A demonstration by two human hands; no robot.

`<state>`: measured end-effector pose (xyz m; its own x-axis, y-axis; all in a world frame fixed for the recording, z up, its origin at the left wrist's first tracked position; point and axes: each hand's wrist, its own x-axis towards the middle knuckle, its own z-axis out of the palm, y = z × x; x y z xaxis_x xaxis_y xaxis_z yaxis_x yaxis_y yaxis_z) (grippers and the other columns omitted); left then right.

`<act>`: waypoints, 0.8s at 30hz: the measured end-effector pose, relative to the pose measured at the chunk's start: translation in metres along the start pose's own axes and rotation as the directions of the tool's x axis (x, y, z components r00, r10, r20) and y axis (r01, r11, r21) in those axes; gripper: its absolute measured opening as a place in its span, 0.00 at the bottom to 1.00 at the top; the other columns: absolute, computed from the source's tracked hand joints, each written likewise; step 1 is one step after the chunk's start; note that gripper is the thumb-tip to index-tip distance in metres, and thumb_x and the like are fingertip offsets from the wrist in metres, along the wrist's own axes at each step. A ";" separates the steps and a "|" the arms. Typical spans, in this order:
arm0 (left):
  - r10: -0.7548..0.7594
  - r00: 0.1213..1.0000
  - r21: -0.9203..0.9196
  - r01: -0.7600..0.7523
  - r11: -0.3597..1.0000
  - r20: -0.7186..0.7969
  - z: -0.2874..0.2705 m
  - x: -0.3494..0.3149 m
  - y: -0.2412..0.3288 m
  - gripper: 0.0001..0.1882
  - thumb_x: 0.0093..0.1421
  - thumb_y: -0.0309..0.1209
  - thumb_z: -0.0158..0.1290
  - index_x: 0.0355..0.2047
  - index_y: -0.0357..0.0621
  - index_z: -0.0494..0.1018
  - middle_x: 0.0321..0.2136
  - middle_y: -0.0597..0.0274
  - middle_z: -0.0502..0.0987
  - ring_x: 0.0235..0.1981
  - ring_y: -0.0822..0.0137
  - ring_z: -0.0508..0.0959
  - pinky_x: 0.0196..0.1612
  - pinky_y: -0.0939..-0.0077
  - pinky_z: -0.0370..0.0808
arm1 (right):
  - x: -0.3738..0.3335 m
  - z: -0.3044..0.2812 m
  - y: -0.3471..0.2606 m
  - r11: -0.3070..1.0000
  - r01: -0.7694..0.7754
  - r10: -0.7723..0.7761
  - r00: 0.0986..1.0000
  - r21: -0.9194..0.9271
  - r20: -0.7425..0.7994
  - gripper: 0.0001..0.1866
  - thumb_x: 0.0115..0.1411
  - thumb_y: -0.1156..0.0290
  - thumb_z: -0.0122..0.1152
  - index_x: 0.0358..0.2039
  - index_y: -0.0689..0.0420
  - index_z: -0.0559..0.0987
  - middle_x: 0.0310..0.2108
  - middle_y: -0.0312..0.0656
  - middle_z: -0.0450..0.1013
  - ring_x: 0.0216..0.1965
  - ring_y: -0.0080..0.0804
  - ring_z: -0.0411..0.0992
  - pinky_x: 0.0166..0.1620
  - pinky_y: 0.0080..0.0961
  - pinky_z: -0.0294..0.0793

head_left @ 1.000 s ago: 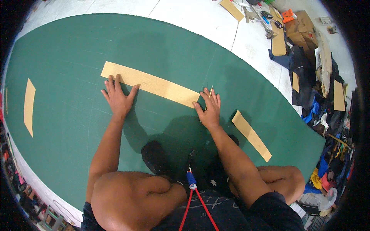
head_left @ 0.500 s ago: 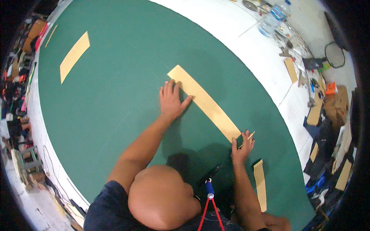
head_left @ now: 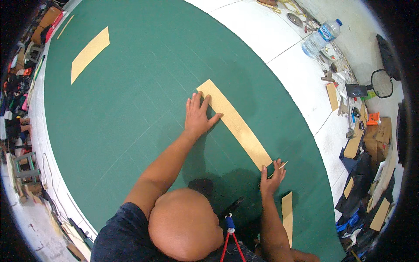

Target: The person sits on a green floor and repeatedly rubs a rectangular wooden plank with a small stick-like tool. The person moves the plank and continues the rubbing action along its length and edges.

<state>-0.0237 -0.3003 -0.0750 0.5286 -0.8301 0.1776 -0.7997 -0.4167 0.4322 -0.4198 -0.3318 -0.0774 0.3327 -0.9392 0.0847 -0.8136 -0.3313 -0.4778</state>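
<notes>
A long pale-yellow cardboard strip (head_left: 238, 126) lies slantwise on the green cloth (head_left: 131, 144), running from upper left to lower right. At its upper end my left hand (head_left: 200, 117) rests flat on the cloth with fingers spread, fingertips and thumb touching the strip's left edge. Its lower end is touched by my right hand (head_left: 271, 178), whose thumb is at the corner. A thin pale stick (head_left: 283, 165) pokes out between the right fingers; its kind is unclear. Thin pale lines mark the cloth to the left of the strip and beyond it.
A shorter cardboard piece (head_left: 91, 54) lies at the far left of the cloth, and a narrow one (head_left: 287, 216) beside my right forearm. White floor tiles (head_left: 279, 48) border the cloth. Along the right wall stand a water bottle (head_left: 322, 38), tools, a brown box (head_left: 379, 137) and scraps.
The whole view has shifted slightly, and more pale lines show on the cloth. Both hands keep the same places along the strip, with the stick still in my right hand.
</notes>
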 end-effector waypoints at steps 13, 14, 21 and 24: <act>0.004 1.000 -0.005 -0.004 1.000 0.024 0.000 0.001 -0.001 0.47 0.58 0.61 0.60 0.67 0.39 0.64 0.69 0.34 0.57 0.72 0.37 0.54 0.73 0.40 0.48 | 0.001 -0.004 -0.007 0.999 -0.044 0.045 0.999 -0.026 0.019 0.28 0.61 0.62 0.69 0.59 0.61 0.74 0.69 0.51 0.65 0.74 0.54 0.54 0.74 0.58 0.43; -0.001 1.000 -0.004 0.001 1.000 0.024 0.000 0.000 0.000 0.47 0.58 0.61 0.60 0.67 0.39 0.64 0.69 0.34 0.57 0.72 0.37 0.54 0.73 0.40 0.48 | 0.001 -0.004 -0.007 0.999 -0.037 0.038 0.999 -0.020 0.018 0.28 0.61 0.62 0.69 0.59 0.61 0.74 0.69 0.51 0.65 0.74 0.54 0.54 0.74 0.58 0.43; 0.007 1.000 -0.018 -0.007 1.000 -0.004 0.003 0.000 -0.001 0.47 0.58 0.60 0.61 0.67 0.40 0.64 0.69 0.32 0.57 0.72 0.34 0.55 0.73 0.37 0.48 | 0.001 -0.004 -0.005 1.000 -0.023 0.023 1.000 -0.001 0.017 0.29 0.62 0.60 0.68 0.59 0.61 0.74 0.69 0.52 0.65 0.74 0.55 0.54 0.74 0.58 0.43; 0.006 1.000 -0.014 -0.006 1.000 0.007 0.003 0.000 -0.001 0.47 0.58 0.60 0.61 0.67 0.39 0.64 0.69 0.32 0.56 0.72 0.34 0.54 0.73 0.37 0.48 | 0.001 -0.003 -0.005 1.000 -0.021 0.021 1.000 -0.011 0.011 0.29 0.62 0.60 0.68 0.59 0.61 0.74 0.69 0.52 0.65 0.73 0.55 0.55 0.74 0.58 0.43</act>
<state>-0.0239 -0.3015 -0.0777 0.5221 -0.8350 0.1740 -0.7987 -0.4071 0.4432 -0.4169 -0.3313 -0.0726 0.3208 -0.9449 0.0652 -0.8257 -0.3127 -0.4696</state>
